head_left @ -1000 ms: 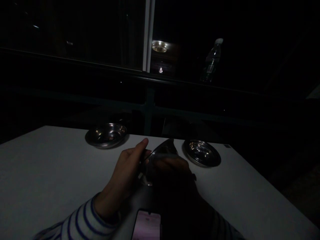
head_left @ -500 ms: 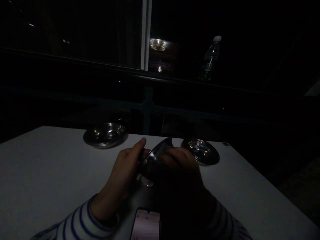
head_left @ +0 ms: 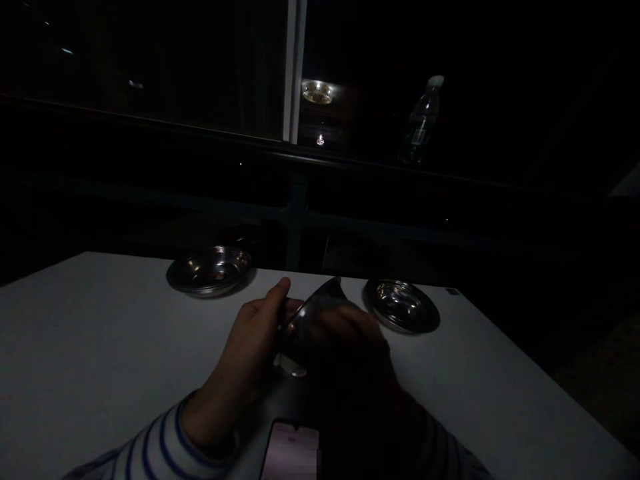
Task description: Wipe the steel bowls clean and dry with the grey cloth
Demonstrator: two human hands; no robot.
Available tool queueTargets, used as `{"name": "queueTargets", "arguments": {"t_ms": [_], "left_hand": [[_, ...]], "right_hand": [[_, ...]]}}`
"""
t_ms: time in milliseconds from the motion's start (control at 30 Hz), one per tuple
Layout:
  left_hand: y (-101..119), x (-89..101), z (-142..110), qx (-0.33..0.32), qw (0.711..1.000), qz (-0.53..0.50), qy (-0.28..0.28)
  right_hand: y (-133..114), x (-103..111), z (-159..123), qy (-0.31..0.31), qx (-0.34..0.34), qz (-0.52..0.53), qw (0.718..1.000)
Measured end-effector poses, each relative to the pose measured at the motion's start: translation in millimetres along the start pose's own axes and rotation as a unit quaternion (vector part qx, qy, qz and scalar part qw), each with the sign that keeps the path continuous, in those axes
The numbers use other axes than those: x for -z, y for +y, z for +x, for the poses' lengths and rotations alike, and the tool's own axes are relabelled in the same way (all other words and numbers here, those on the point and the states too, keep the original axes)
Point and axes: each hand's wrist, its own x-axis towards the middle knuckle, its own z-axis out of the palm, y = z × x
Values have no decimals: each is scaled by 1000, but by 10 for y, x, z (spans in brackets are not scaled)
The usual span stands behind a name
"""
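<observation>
A shiny metal bowl [head_left: 316,313] is tilted up on its side above the table in front of me. My left hand [head_left: 255,333] grips its left edge, thumb pointing up. My right hand [head_left: 357,330] lies against the bowl's right side with curled fingers, dim and slightly blurred. Whether anything is between those fingers and the bowl is too dark to see. Just under the bowl shows a pale glossy piece [head_left: 290,365] whose kind I cannot make out. Closer to me, a phone [head_left: 291,450] with a lit screen lies between my forearms.
On the white table [head_left: 125,347], a shallow metal dish [head_left: 210,272], perhaps stacked, stands at the back left. Another metal bowl [head_left: 403,307] sits at the back right. Beyond the table, a clear bottle [head_left: 423,120] with a white cap stands near a dark window.
My right hand has slid slightly left and down along the bowl. The bowl and my left hand have barely shifted.
</observation>
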Motion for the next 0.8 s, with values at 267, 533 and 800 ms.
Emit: {"name": "queueTargets", "arguments": {"t_ms": [267, 533, 800], "left_hand": [[-25, 22, 18, -20, 999, 40, 13], [-20, -2, 0, -33, 999, 9, 11], [-24, -11, 2, -50, 998, 26, 27]], "right_hand": [[13, 56, 56, 1, -36, 3, 999], [31, 59, 28, 21, 14, -2, 1000], [50, 79, 68, 29, -35, 27, 999]]}}
